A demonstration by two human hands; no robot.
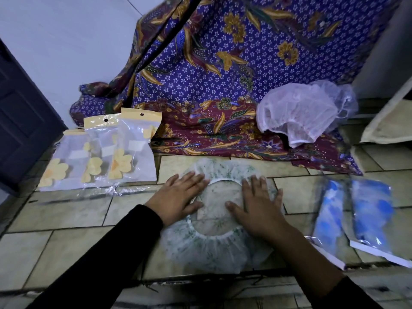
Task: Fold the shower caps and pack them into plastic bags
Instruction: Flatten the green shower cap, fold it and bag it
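Observation:
A clear shower cap (214, 248) with a faint green print lies spread flat on the tiled floor, its white elastic opening facing up. My left hand (180, 195) rests flat on the cap's left side, fingers apart. On the cap's right side my right hand (256, 206) presses flat as well. Neither hand grips anything. Several more clear caps (305, 112) are piled at the back right on the patterned cloth. To the left stand plastic bags with yellow headers and yellow flowers (124, 150). Blue packed bags (370, 217) lie at the right.
A purple and maroon batik cloth (223, 74) drapes over something behind the work spot. A dark door (20, 121) stands at the left. A loose clear plastic bag (98, 192) lies flat near the yellow bags. A pale board (392, 117) leans at the far right.

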